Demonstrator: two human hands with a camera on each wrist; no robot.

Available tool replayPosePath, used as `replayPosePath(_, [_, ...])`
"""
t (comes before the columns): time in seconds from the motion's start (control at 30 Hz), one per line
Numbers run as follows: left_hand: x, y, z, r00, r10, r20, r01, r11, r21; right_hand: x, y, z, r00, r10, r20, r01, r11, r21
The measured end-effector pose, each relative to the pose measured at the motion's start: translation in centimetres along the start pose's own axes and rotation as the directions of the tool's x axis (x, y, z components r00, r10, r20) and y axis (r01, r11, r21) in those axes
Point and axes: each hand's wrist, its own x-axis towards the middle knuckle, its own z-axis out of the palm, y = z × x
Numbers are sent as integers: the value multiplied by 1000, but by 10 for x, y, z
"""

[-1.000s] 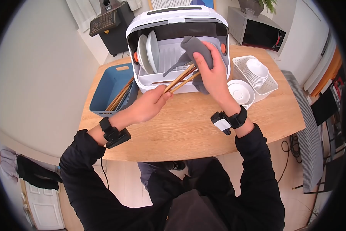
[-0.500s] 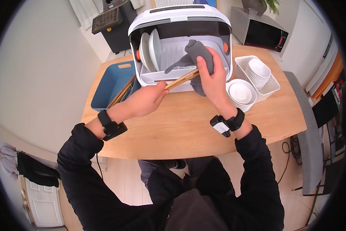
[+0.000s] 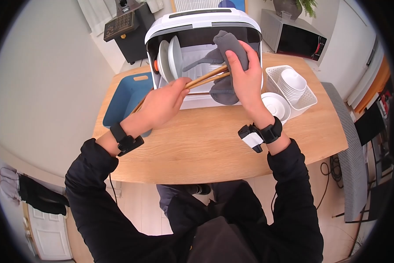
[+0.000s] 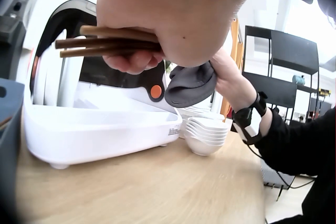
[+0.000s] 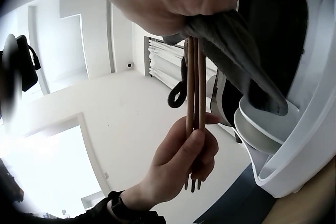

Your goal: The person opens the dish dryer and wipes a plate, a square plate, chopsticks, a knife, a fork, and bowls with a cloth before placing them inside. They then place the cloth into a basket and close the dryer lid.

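Several wooden chopsticks [image 3: 202, 80], lighter and darker brown, are gripped near one end by my left hand [image 3: 162, 104]. In the left wrist view, chopstick ends [image 4: 102, 45] stick out past the curled fingers. My right hand [image 3: 248, 83] holds a dark grey cloth [image 3: 231, 46] around the other end of the bundle. One cloth flap trails left and another part hangs below the hand. The right wrist view shows the chopsticks running from the cloth [image 5: 236, 58] to the left hand. Both hands are in front of an open white dish cabinet [image 3: 197, 104] with upright plates [image 3: 175, 57] inside.
A blue bin [image 3: 124, 90] stands left of the cabinet, with the left forearm partly over it. On the right, a white basket [image 3: 310, 97] holds stacked bowls [image 3: 292, 81], with small white plates [image 3: 275, 106] beside it. A microwave [image 3: 298, 39] sits behind.
My left hand has shifted slightly up and left with the chopsticks, its wrist now covering more of the blue bin. The right hand and cloth have dipped, then risen a little.
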Motion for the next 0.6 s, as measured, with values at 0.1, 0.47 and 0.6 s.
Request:
replayPosePath(0.1, [10,-7,-2,988,132,-78,-126,989,82,3,2,1,998,54,-25,-53,998,32])
replayPosePath(0.47, [38,-40,10,995,26,98,-43,983,178,23,30,-45,952,257,-165,-218,950,225])
replayPosePath(0.6, [54,-46,43,992,103,67,-107,993,53,21,35,-60,930,324,-174,-274,926,261])
